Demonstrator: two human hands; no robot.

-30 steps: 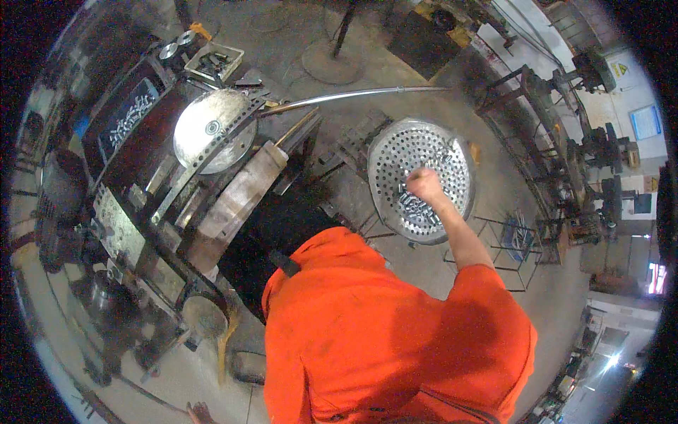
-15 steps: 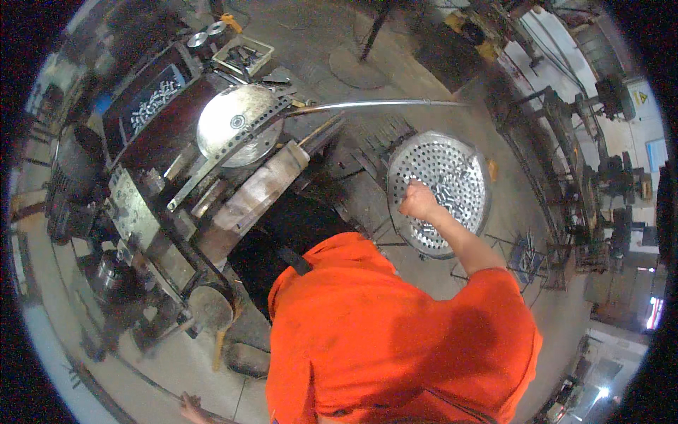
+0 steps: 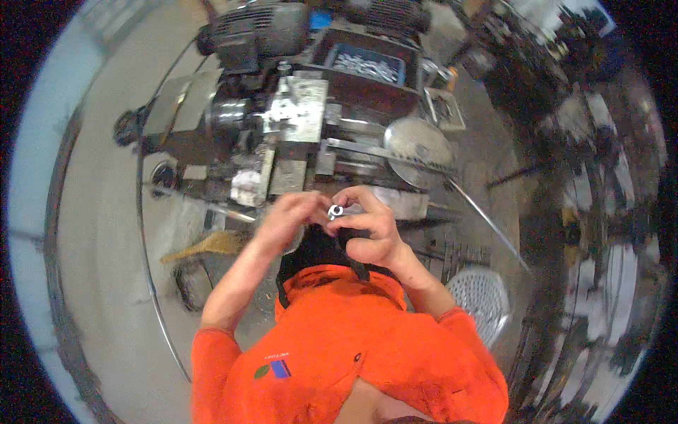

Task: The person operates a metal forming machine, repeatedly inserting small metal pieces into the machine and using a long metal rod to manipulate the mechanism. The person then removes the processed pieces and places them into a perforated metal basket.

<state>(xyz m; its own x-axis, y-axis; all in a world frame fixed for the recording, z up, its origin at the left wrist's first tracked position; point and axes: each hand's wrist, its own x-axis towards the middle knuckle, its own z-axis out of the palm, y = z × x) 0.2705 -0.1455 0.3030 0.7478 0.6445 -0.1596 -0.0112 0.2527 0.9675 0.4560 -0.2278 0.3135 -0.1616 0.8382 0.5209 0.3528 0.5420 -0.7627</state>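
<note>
In front of my waist both hands meet. A small shiny metal sleeve point(image 3: 336, 210) with a round hole sits between the thumb and fingers of my right hand point(image 3: 371, 225), its open end showing. My left hand point(image 3: 293, 214) is close against it from the left, fingers bent and drawn together, partly blurred. Its fingertips reach the sleeve's side; whether they also hold something is hidden. Just beyond my hands is a lathe-like machine with a bright metal block point(image 3: 305, 106).
A blue-lined tray point(image 3: 402, 71) of small metal parts lies at the back. A round metal plate point(image 3: 417, 145) and a long bar point(image 3: 491, 225) are to the right. A perforated round stool point(image 3: 480, 300) stands at lower right, a straw brush point(image 3: 212, 244) at left.
My view has swung left to the machine. My right hand has come from the perforated stool with metal parts to my waist, holding a sleeve. My left hand has come in from the lower left.
</note>
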